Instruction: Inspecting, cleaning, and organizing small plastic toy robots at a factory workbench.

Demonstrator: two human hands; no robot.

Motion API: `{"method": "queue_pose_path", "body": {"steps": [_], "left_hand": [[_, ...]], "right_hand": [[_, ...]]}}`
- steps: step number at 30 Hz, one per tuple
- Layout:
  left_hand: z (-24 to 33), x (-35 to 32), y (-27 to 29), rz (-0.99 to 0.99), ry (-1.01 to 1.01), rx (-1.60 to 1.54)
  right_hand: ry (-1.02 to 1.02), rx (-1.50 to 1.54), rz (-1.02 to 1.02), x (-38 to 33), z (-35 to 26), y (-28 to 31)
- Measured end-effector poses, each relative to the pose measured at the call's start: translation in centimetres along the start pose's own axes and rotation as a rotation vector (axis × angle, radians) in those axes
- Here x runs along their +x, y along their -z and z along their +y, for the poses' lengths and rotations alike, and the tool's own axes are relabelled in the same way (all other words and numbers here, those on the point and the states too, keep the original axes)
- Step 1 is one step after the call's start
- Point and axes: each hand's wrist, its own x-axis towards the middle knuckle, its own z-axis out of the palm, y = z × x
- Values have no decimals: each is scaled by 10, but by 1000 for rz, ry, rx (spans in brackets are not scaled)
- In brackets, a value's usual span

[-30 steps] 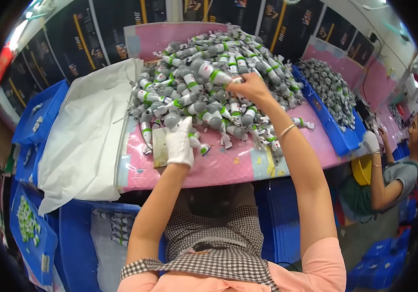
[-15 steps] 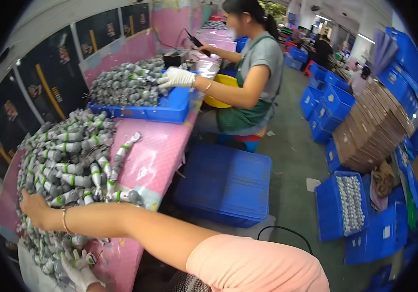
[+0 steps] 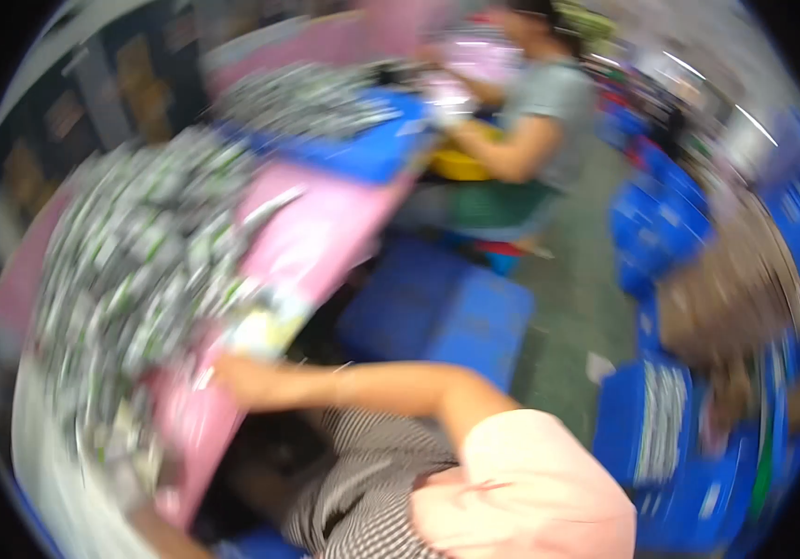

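Observation:
Motion blurs the whole picture. My right hand [image 3: 240,380], bare, is over the near edge of the pink-covered table [image 3: 293,219], and its fingers are smeared. Low at the left is my left hand [image 3: 130,456] in a pale glove, beside the near end of a heap. What either hand holds cannot be made out. The heap [image 3: 144,242] is made of small grey-and-white bottle-shaped pieces with green bands. One such piece [image 3: 270,210] lies apart on the pink cover.
Beyond the heap, a blue tray [image 3: 372,154] holds more grey pieces. A co-worker [image 3: 554,112] in a green apron sits beside it, near a yellow basin [image 3: 463,166]. A blue lidded bin [image 3: 437,307] stands on the floor. Blue crates [image 3: 619,410] and brown cardboard [image 3: 731,279] line the right.
My right hand has come back from the heap's left side to the table's near edge. The view has swung, and the co-worker's gloved hand has left the tray's pieces.

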Motion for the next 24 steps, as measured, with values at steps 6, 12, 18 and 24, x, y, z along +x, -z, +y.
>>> {"method": "queue_pose_path", "body": {"steps": [6, 12, 18, 24], "left_hand": [[16, -18, -52, 1078, -175, -32], [16, -73, -72, 1169, -108, 56], [-14, -76, -93, 1063, 112, -97], [-54, -73, -113, 853, 296, -450]], "right_hand": [[-164, -394, -172, 6, -28, 61], [69, -517, -220, 38, -27, -16], [-26, -196, -179, 39, -85, -10], [-805, 1186, -165, 45, -108, -32]]}}
